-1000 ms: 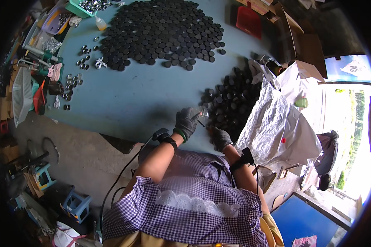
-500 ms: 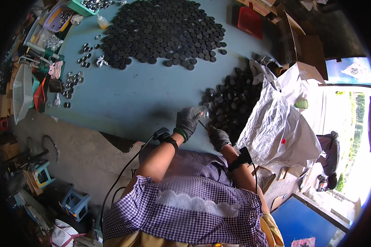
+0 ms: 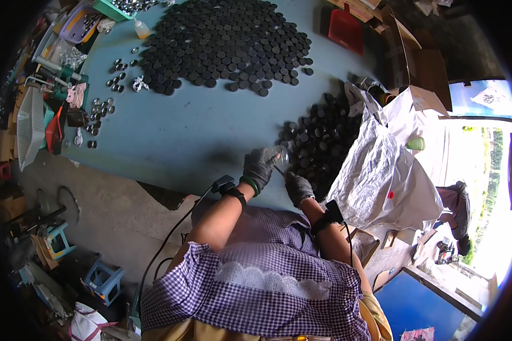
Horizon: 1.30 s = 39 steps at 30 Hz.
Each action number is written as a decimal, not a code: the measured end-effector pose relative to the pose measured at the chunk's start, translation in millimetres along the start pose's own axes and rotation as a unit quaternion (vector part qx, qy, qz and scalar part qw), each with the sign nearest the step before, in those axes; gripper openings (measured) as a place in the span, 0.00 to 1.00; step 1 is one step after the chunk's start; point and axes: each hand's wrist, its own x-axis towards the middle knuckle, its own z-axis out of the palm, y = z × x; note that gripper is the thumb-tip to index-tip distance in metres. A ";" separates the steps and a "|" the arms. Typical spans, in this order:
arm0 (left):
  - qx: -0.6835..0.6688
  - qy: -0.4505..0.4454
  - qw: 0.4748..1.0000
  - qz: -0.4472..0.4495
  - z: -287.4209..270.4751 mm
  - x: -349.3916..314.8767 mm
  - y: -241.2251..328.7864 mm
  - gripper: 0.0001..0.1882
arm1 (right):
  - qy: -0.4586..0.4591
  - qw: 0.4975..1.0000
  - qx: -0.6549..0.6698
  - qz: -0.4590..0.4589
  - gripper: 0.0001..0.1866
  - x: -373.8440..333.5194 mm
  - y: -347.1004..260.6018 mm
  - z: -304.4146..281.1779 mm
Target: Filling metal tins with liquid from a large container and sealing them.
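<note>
Left hand (image 3: 260, 166) pinches a clear piece (image 3: 284, 153) by its edge, probably to keep its face exposed. Right hand (image 3: 299, 188) grips a thin tool (image 3: 279, 170), angled at the piece; contact unclear, glove covers the grip. Loose black discs (image 3: 317, 139) sit just beyond, likely for easy reach. Sack (image 3: 361, 179) hides their right side. Top edge crops the flat-laid discs (image 3: 227, 45).

At the blue desk (image 3: 210, 125), the gloved left hand (image 3: 257, 166) holds a clear round piece (image 3: 284, 153) beside a heap of black caps (image 3: 324, 133). The gloved right hand (image 3: 299, 188) grips a thin dark tool (image 3: 279, 171). Farther back, black discs (image 3: 222, 42) lie spread flat near a small bottle (image 3: 141, 30).
</note>
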 end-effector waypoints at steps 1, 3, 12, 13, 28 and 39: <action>-0.030 0.033 0.998 -0.038 8.3 -3.4 -4.2 0.23 | -0.029 0.999 -0.005 0.021 0.10 -1.2 -9.4 -8.1; -0.064 0.063 0.993 -0.072 13.9 -2.9 -1.0 0.24 | -0.056 0.997 -0.010 0.047 0.10 -1.1 -12.7 -12.7; -0.040 -0.044 0.993 -0.106 20.7 -6.1 -2.8 0.22 | -0.037 0.999 -0.038 -0.001 0.10 6.2 -2.0 -3.8; -0.039 -0.038 0.994 -0.095 20.1 -6.4 -3.1 0.22 | -0.031 0.999 -0.032 -0.001 0.10 5.9 0.3 -1.6; 0.002 -0.047 0.999 -0.018 -5.4 5.1 10.2 0.25 | 0.040 0.996 0.013 -0.075 0.10 10.4 68.3 73.4; 0.045 -0.035 0.998 0.011 -8.7 0.7 4.1 0.26 | -0.074 0.997 0.015 0.001 0.09 17.0 2.6 0.1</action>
